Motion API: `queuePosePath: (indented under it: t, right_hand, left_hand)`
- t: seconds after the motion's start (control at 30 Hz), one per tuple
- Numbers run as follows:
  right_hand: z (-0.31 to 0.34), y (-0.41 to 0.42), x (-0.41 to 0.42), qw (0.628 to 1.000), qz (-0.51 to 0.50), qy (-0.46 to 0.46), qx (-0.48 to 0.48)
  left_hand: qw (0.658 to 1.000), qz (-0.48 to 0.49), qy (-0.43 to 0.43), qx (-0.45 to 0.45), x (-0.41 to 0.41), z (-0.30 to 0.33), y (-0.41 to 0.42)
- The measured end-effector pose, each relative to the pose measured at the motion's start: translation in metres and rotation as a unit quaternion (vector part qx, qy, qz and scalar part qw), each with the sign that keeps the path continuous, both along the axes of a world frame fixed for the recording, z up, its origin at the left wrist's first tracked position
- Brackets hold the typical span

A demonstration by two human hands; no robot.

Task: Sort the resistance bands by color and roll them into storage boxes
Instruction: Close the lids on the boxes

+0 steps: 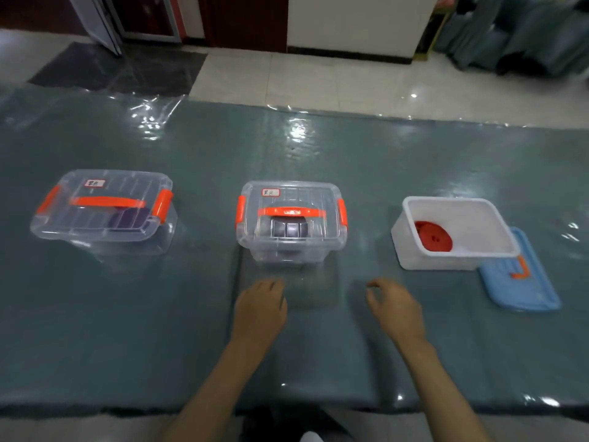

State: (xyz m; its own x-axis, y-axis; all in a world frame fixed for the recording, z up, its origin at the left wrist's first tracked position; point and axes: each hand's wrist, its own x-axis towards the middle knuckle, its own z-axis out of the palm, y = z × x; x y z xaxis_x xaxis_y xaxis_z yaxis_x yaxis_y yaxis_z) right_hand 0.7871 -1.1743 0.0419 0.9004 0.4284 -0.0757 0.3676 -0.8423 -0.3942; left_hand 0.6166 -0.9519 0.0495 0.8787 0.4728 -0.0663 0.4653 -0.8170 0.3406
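Just beyond the empty, loosely curled left hand sits the lidded middle box with its dark roll, and past the equally empty right hand the white box holds a red roll, its blue lid not yet on.

No readable text. Left clear box lid has a small white label, writing blurred. Middle clear box lid label is also illegible.
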Motion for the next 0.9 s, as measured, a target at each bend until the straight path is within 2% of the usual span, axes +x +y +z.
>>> queuePosePath:
  t: [0.23,0.37,0.57,0.73,0.9]
  right_hand:
    - [-0.001,-0.061,0.006,0.999,-0.037,-0.003,-0.021]
    - [-0.01,-0.097,0.035,0.998,-0.057,0.001,-0.02]
    - [-0.027,-0.162,0.109,0.998,-0.054,0.036,-0.025]
    - [-0.031,-0.222,0.181,0.996,-0.055,0.034,-0.058]
    - [-0.044,-0.282,0.241,0.993,-0.084,0.069,-0.041]
  left_hand:
    - [0.995,-0.058,0.062,0.05,0.032,0.001,-0.052]
    - [0.994,-0.067,0.068,0.051,0.07,0.001,-0.081]
    - [0.994,-0.069,0.067,0.055,0.15,-0.008,-0.143]
    - [0.999,-0.036,0.003,0.024,0.217,-0.006,-0.203]
    - [0.998,-0.032,0.031,0.043,0.267,-0.02,-0.253]
